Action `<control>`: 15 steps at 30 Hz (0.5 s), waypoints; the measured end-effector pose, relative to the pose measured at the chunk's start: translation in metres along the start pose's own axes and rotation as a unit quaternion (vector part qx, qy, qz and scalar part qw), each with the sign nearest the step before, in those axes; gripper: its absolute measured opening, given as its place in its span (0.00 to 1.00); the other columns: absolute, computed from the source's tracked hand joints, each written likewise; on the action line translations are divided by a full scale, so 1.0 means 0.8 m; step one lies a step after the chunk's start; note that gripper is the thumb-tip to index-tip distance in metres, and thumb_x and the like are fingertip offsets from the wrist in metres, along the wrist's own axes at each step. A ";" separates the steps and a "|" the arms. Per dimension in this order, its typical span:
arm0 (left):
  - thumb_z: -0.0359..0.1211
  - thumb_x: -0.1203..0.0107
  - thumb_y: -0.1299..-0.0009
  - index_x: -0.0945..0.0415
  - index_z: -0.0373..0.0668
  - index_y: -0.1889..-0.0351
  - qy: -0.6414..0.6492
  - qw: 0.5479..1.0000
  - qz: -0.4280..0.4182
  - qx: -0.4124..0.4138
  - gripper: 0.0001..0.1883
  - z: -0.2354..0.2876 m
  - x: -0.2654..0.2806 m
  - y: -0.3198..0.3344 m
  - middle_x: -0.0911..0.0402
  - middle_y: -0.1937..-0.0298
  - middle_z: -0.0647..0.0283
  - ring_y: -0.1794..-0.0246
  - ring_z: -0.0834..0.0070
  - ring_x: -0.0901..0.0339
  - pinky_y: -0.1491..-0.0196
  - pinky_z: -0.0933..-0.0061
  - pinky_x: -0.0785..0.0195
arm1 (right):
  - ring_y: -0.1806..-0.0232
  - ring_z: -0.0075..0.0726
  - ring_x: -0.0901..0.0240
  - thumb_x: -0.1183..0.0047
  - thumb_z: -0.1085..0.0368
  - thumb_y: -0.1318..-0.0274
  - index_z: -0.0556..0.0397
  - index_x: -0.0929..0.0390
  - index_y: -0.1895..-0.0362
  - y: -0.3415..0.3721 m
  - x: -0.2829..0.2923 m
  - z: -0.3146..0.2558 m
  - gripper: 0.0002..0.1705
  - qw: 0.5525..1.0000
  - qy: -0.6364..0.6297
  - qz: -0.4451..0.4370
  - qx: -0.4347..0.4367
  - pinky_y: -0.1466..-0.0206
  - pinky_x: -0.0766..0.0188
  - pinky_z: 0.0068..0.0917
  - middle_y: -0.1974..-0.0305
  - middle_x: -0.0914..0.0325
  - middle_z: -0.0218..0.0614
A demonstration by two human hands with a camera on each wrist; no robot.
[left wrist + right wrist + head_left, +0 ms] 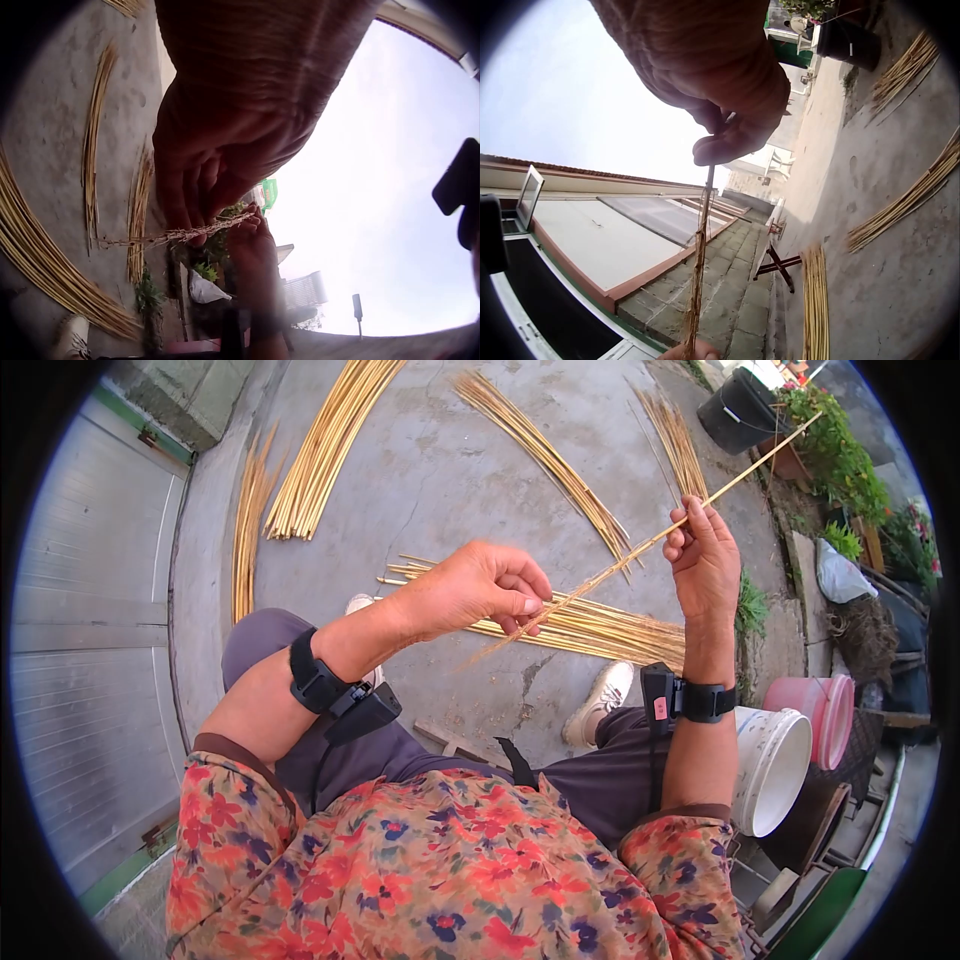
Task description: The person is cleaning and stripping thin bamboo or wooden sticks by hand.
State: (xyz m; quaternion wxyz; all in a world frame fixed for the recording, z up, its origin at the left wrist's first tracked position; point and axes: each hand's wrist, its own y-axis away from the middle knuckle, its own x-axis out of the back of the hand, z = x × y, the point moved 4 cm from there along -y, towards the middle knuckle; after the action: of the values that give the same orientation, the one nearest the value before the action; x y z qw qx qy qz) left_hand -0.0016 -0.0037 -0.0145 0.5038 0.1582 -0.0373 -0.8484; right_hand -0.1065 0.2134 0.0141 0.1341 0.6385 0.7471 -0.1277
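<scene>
One long dry straw-coloured stalk [640, 548] slants up to the right between my two hands in the head view. My right hand [708, 565] pinches it between thumb and fingers, and its bare upper part sticks out past that hand. My left hand [480, 590] has thumb and fingers curled at the thin, frayed seed-head end, whose wispy tip trails out below. In the left wrist view the branching head [187, 235] crosses at the fingertips. The right wrist view shows the stalk [698, 274] running from the right fingers to the left fingertips [697, 351].
Bundles of similar stalks [590, 628] lie on the concrete floor [430, 480], one right below my hands. A white bucket [775, 770], a pink bucket [815, 715] and a black bucket [740, 410] stand to the right, near potted plants [835, 450]. A metal door [90, 630] is at left.
</scene>
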 end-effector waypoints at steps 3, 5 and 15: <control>0.26 0.51 0.38 0.30 0.31 0.60 -0.024 0.999 -0.004 -0.021 0.10 0.002 -0.001 -0.001 0.23 0.70 0.62 0.71 0.81 0.26 0.66 0.81 0.32 | 0.81 0.20 0.32 0.56 0.66 0.43 0.59 0.30 0.61 0.000 -0.001 0.001 0.10 1.000 -0.007 -0.006 0.005 0.80 0.31 0.16 0.72 0.26 0.36; 0.25 0.52 0.39 0.30 0.31 0.60 -0.055 0.998 0.012 -0.029 0.10 0.000 0.001 -0.003 0.23 0.71 0.62 0.71 0.81 0.27 0.67 0.81 0.33 | 0.81 0.20 0.32 0.56 0.66 0.42 0.59 0.30 0.61 0.002 -0.005 0.000 0.10 1.000 -0.005 -0.012 0.014 0.80 0.31 0.16 0.72 0.26 0.36; 0.27 0.55 0.37 0.29 0.31 0.60 -0.093 0.993 -0.005 0.075 0.10 -0.035 0.006 -0.007 0.23 0.71 0.61 0.70 0.80 0.26 0.68 0.81 0.33 | 0.80 0.20 0.35 0.56 0.66 0.42 0.59 0.30 0.60 0.001 0.005 -0.025 0.10 0.995 -0.008 0.014 0.096 0.79 0.35 0.17 0.73 0.27 0.35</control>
State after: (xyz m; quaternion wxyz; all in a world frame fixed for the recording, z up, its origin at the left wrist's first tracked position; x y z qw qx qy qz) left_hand 0.0001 -0.0027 -0.0432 0.4806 0.1158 -0.1465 -0.8568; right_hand -0.1074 0.2246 0.0312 0.0800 0.6581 0.7209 -0.2023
